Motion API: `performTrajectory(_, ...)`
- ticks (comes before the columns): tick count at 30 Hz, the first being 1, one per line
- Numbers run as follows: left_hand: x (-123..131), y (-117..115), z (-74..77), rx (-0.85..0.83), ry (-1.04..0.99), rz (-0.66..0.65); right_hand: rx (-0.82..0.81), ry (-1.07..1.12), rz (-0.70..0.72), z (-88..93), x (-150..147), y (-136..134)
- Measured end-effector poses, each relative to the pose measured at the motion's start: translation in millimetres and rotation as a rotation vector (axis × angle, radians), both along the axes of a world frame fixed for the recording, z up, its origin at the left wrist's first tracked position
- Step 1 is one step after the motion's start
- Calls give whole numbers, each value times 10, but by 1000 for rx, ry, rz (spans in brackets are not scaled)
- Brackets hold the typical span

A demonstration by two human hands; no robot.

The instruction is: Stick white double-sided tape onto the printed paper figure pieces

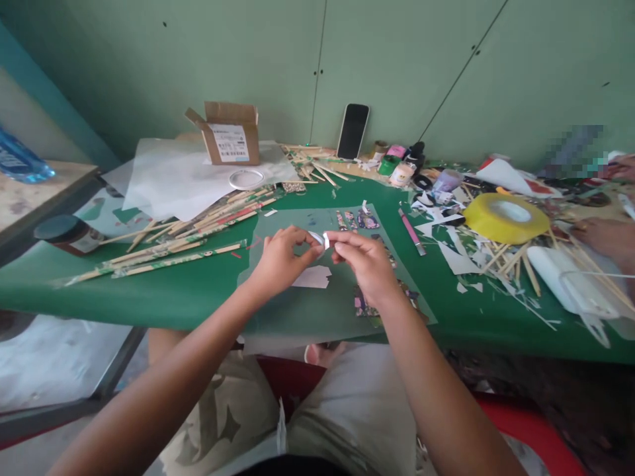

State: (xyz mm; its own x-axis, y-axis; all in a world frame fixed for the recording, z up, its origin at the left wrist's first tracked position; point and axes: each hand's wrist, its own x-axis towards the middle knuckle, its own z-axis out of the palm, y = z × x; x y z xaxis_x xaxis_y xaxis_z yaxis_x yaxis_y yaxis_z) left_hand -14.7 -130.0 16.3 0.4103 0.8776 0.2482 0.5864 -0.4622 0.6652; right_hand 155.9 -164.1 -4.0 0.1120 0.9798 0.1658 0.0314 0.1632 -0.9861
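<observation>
Just above a translucent sheet (278, 317), my two hands meet fingertip to fingertip. My left hand (288, 254) is closed, thumb and forefinger pinching a small whitish curved strip (315, 236). In the closed fingers of my right hand (366, 261) is a small white paper piece (326, 240), touching or almost touching that strip. Below them lies a white paper cutout (312, 277) with a notched right edge. Patterned dark and pink pieces (368, 219) rest on the sheet's right part, some hidden behind my right hand.
Wrapped wooden sticks (198, 248) and a dark-lidded jar (69, 235) lie left. Behind stand a cardboard box (232, 135) and a phone (354, 131). A pink pen (411, 231), yellow tape roll (506, 218) and paper scraps (456, 258) are right, near another person's hand (608, 238).
</observation>
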Motion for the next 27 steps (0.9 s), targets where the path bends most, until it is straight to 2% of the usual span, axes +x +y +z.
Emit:
performTrajectory(5,-50,-79,-25,28,31,-58,-58,-53,-48,-13,17,-60)
performTrajectory(9,-158,-191,-37,165,224,-215,-27,-145,-95,-61,-18,-150)
performTrajectory(12,-246,-344,-102,290,376,-324,-4,-210,-166,-79,-32,-217)
performTrajectory(16,-288,-538,-246,457,435,-249,15,-230,-231,-98,-13,-259)
performTrajectory(19,-280,-597,-319,483,441,-213,19,-221,-269,-123,-1,-285)
performTrajectory(23,-289,-584,-337,483,442,-234,6,-192,-210,-144,11,-345)
performTrajectory(27,-315,-558,-332,461,434,-271,15,-448,-141,-112,43,-401)
